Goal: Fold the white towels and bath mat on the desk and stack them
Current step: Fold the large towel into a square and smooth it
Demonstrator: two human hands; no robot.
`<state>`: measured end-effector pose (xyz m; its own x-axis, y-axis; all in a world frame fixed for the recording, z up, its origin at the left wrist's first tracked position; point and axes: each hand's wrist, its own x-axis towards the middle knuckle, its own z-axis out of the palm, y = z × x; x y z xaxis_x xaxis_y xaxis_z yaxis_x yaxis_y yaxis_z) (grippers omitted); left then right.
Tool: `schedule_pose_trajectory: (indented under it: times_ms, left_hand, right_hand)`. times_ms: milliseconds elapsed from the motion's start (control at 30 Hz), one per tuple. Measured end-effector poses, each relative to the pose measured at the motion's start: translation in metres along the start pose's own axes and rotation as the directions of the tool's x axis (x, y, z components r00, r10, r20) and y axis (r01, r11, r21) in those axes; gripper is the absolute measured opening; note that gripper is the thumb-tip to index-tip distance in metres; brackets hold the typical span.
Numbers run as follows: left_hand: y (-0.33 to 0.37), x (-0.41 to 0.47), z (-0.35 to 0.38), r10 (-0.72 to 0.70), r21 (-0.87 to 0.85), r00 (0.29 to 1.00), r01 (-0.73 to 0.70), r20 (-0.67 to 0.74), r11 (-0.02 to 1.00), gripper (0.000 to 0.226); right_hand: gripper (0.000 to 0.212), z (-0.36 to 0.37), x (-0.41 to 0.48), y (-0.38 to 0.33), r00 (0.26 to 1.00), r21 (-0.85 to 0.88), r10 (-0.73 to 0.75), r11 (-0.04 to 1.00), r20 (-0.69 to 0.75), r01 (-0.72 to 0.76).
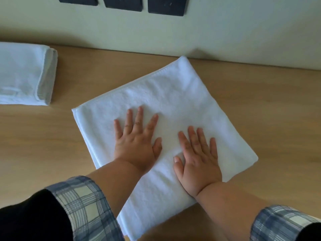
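Note:
A white towel (173, 101) lies folded flat on the wooden desk (43, 136), turned at an angle, with one corner close to the wall. My left hand (137, 143) presses on its middle, palm down and fingers spread. My right hand (198, 162) lies flat on the towel just to the right, fingers straight. A second folded white towel (26, 73) sits at the far left of the desk, partly cut off by the frame edge.
A pale wall (225, 35) runs along the back of the desk, with dark square panels (166, 6) mounted on it at the top. Bare desk surface shows to the left and right of the angled towel.

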<state>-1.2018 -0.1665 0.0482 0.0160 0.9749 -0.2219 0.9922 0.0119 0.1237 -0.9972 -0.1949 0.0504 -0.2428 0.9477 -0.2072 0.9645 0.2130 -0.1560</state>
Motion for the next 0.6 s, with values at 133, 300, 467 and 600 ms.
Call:
schedule_pose_trajectory:
  times_ms: [133,300,467,600]
  left_hand:
    - [0.004,0.000,0.002,0.014,0.000,1.000,-0.014,-0.015,1.000,0.070]
    - [0.002,-0.003,0.004,0.038,0.005,0.997,-0.038,-0.071,0.999,0.070]
    - [0.003,-0.006,0.002,0.038,0.005,0.996,-0.038,-0.077,0.999,0.070]
    - [0.003,-0.007,0.002,0.046,0.015,0.995,-0.045,-0.085,0.999,0.070]
  right_hand:
    - [0.070,-0.002,0.001,0.000,1.000,0.014,-0.003,1.000,0.009,0.003]
    - [0.070,-0.005,-0.001,0.001,0.998,0.043,-0.025,0.999,0.052,0.023]
    - [0.067,-0.018,0.057,0.004,0.990,0.016,-0.050,0.999,0.134,0.048]
    - [0.077,-0.036,0.153,0.005,0.996,0.003,-0.005,1.000,0.086,0.004]
